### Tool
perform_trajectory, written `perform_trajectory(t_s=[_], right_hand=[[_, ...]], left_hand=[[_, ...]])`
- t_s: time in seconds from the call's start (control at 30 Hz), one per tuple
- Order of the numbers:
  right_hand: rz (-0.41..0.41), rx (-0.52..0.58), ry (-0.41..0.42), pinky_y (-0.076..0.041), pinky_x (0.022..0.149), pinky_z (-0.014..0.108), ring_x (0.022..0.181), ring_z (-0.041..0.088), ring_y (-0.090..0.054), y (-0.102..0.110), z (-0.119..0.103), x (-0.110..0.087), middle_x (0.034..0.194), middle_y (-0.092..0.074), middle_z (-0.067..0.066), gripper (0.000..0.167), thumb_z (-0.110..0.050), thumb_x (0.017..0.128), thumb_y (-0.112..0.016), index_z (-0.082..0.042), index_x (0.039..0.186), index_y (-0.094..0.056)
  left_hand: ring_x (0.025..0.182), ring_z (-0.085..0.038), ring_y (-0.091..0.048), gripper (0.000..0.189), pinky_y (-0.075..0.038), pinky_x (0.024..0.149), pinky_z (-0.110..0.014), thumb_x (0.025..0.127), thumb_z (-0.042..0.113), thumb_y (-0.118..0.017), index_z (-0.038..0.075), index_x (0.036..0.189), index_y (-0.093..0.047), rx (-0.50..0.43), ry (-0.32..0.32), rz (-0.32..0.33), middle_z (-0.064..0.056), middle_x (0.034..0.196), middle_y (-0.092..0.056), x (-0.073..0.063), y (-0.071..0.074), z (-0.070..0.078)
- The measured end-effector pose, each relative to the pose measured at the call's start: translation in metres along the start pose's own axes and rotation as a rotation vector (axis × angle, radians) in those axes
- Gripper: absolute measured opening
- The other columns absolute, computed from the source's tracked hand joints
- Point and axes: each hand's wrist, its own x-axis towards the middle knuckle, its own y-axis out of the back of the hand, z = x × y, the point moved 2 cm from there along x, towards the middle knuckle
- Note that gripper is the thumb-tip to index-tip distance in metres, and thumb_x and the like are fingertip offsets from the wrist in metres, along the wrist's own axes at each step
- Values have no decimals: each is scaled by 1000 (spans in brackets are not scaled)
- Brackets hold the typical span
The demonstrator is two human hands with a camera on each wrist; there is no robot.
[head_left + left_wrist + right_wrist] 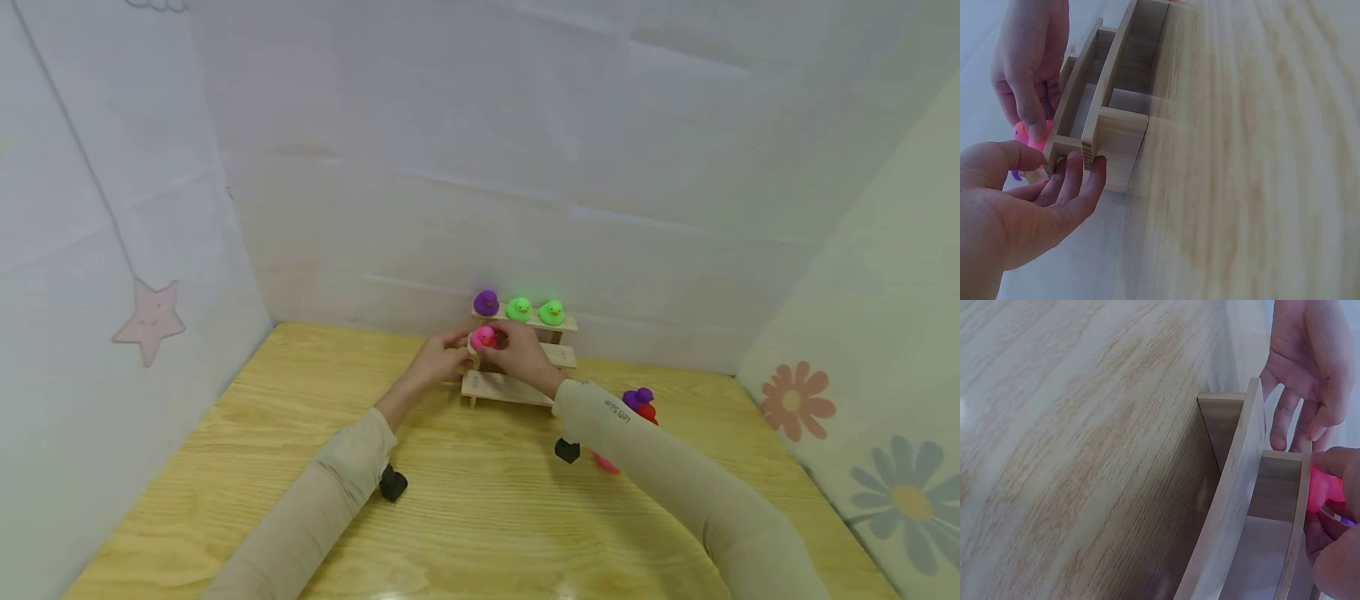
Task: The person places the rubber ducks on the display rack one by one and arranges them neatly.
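A pink rubber duck (483, 337) is at the left end of the middle step of a small wooden stepped stand (506, 388). My right hand (521, 352) pinches it between thumb and fingers; in the right wrist view the duck (1324, 487) touches the step's surface. With thumb and curled fingers, my left hand (1029, 206) holds the left end of that same step. On the top step stand a purple duck (486, 303) and two green ducks (518, 310). The right hand partly covers the middle and bottom steps.
Right of the stand, a purple duck (638, 398), a red duck (647, 413) and something pink (607, 464) are partly behind my right sleeve. Black objects (567, 451) show by both forearms. A pale cloth wall (480, 208) rises behind the wooden table (465, 517).
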Motion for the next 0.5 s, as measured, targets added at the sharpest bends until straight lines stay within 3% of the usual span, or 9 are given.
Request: perform_trajectory(t_s=[0.3, 0.5], right_hand=[[3, -3, -3, -57, 83, 30, 97, 19, -67, 2, 2, -1, 115, -69, 9, 41, -13, 92, -79, -3, 130, -67], [-15, 40, 26, -54, 94, 50, 111, 35, -64, 13, 1, -14, 127, -66, 14, 45, -8, 94, -75, -2, 137, -62]], left_hand=[[114, -42, -63, 55, -59, 85, -47, 103, 9, -52, 2, 156, -38, -19, 9, -8, -20, 139, -57, 4, -2, -2], [113, -40, -64, 55, -58, 87, -49, 104, 11, -54, 3, 156, -38, -37, 13, -15, -19, 140, -57, 4, -1, -4]])
